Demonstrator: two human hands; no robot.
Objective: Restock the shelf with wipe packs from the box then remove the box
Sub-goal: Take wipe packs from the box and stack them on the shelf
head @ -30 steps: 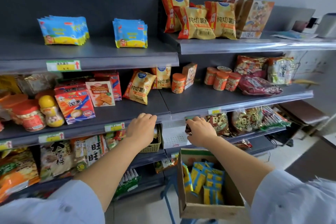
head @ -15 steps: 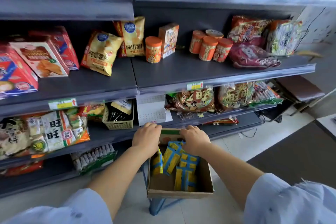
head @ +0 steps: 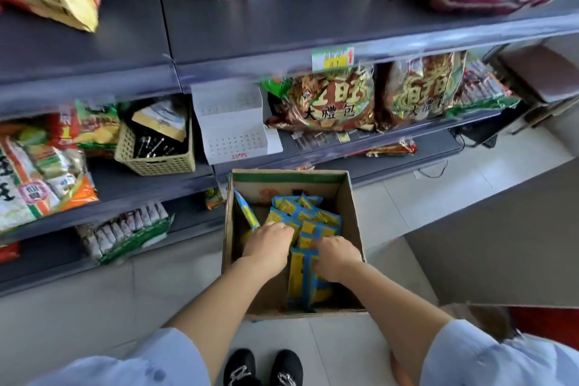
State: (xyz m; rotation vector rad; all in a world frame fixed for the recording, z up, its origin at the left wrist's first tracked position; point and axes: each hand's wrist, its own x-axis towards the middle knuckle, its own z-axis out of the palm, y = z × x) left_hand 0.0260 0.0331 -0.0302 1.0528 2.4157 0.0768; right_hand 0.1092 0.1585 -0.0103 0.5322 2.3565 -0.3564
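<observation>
While both your hands are down in the open brown cardboard box at the lower centre of the frame, take the time to square up a bundle before you lift. The blue-and-yellow plastic wipe packs lie loosely heaped on the box floor, some flat, some on edge, and one leans alone against the left wall. Your right hand has its fingers curled over the top edge of a bundle of packs standing on edge at the near side, so it appears to have hold of them. Your left hand is knuckles-up with its fingers bent down among the packs in the middle. Its fingertips are hidden, so I cannot tell whether it grips anything.

I judge the step to be gathering a handful. Press the packs together between both hands so the slick wrappers do not fan out, then lift straight up, clear of the box walls, rather than dragging over the rim. Plenty of packs lie in the box, so it is far from ready to be taken away.

Above the box, at the left centre of the frame, a beige perforated plastic basket sits on a dark grey metal shelf and holds small dark items and a pale card packet. Just right of it stands a white perforated plastic step riser.
</observation>
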